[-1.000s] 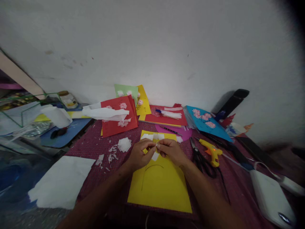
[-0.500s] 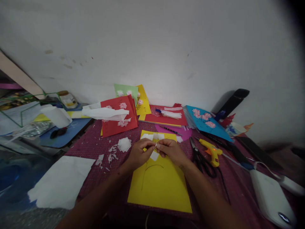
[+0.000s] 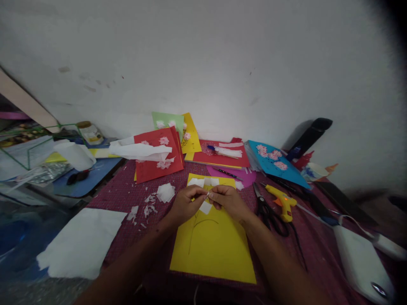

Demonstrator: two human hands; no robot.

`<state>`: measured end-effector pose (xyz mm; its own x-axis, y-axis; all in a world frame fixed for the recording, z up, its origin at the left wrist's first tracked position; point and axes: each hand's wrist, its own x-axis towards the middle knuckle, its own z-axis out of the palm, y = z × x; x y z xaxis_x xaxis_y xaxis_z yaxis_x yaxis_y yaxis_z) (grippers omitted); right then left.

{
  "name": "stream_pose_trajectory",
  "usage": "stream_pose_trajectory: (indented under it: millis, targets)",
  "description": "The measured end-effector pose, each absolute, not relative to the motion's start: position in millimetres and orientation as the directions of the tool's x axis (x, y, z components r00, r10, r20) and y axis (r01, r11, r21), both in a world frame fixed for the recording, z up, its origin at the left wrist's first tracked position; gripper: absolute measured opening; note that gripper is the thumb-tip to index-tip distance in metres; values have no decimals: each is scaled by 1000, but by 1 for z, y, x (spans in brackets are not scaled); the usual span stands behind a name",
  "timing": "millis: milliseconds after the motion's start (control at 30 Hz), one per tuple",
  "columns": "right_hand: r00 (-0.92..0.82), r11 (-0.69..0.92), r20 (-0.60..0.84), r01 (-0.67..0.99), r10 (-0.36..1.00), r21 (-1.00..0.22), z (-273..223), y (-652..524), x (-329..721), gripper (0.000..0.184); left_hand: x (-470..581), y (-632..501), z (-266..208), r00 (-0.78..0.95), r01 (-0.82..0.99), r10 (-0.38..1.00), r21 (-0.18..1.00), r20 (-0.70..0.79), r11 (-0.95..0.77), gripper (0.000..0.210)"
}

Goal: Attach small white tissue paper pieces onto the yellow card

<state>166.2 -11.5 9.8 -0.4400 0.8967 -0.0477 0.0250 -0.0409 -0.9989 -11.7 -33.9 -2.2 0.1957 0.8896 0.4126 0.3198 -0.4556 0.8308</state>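
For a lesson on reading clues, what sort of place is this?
Probably a craft table by a wall, perhaps at home or in a small workshop. The glue gun, scissors and red card with pale paper flowers suggest it.

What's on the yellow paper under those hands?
White paper pieces and thin dark lines are on the yellow paper. The left hand and right hand cover part, so what's beneath them can't be seen.
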Motion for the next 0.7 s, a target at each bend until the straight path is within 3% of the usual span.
stream_pose_trajectory:
  millis: [400,700]
  targets:
    - [-390,40,-38,190,920,-981,8,-11,166,15,-11,-34,-3,214,354,911,841,353,-409,13]
    - [-377,130,21,267,926,-955,3,-11,166,16,-9,-31,-14,163,255,957,927,241,-277,16]
